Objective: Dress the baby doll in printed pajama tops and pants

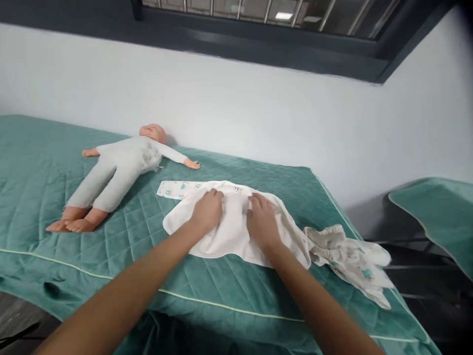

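Note:
A white baby shirt (pixel 236 231) lies spread on the green quilted cover, its plain inner side up and a small label at the neck. One printed sleeve sticks out at its left. My left hand (pixel 207 211) is on the left part of the shirt, fingers curled into the cloth near the neckline. Right of the label, my right hand (pixel 263 222) also has its fingers bent onto the fabric, thumb toward the middle. Printed baby pants (pixel 351 259) are bunched beside the shirt's right edge, partly touching it.
A baby doll (pixel 125 158) with a white cloth body lies on its back at the left, head toward the wall. The green quilted cover (pixel 140 251) ends at a piped edge. A window (pixel 258 39) with bars is above. Another green cloth (pixel 439 212) is at far right.

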{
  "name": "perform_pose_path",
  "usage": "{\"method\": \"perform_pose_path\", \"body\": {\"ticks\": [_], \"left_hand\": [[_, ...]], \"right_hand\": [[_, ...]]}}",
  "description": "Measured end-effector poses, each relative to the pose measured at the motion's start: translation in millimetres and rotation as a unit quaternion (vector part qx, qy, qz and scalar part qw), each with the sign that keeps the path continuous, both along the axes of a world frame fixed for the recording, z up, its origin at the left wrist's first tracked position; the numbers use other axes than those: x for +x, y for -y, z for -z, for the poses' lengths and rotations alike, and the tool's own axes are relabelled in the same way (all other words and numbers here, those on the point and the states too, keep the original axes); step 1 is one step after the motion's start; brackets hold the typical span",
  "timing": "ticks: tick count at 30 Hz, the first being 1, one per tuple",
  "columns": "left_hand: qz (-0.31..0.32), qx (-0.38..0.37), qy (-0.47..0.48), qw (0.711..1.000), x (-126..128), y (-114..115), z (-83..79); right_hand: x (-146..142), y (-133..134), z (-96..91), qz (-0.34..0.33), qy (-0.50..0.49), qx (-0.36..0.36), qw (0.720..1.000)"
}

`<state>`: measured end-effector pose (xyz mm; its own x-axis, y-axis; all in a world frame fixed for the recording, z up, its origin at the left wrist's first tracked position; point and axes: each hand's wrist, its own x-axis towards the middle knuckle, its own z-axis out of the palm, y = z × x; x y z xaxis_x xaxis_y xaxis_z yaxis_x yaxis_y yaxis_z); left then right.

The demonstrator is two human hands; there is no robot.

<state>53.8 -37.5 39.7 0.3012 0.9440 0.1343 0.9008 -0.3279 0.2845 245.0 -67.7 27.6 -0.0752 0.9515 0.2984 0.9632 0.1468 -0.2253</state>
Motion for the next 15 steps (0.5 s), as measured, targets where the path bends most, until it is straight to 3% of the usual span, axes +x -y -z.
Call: {"method": "perform_pose_path", "body": {"ticks": [2, 4, 9, 15], "left_hand": [[0.001, -0.008, 0.0, 1.0, 9, 4, 17.2], [-0.019, -0.001, -0.013, 1.0, 12, -1, 24.2], [-0.074, 0.012, -0.039, 0.996, 4, -28, 25.0], [-0.049, 0.1, -0.041, 0.993, -14, -41, 24.5]], "right_hand": [[-17, -5, 11.8, 0.017, -0.002, -0.027, 0.999], [-24, -15, 15.1, 0.065, -0.007, -0.047, 0.997], [-23, -32, 13.5, 0.118, -0.009, -0.066, 0.991], [-17, -38, 16.7, 0.107, 0.047, -0.032, 0.993]]}}
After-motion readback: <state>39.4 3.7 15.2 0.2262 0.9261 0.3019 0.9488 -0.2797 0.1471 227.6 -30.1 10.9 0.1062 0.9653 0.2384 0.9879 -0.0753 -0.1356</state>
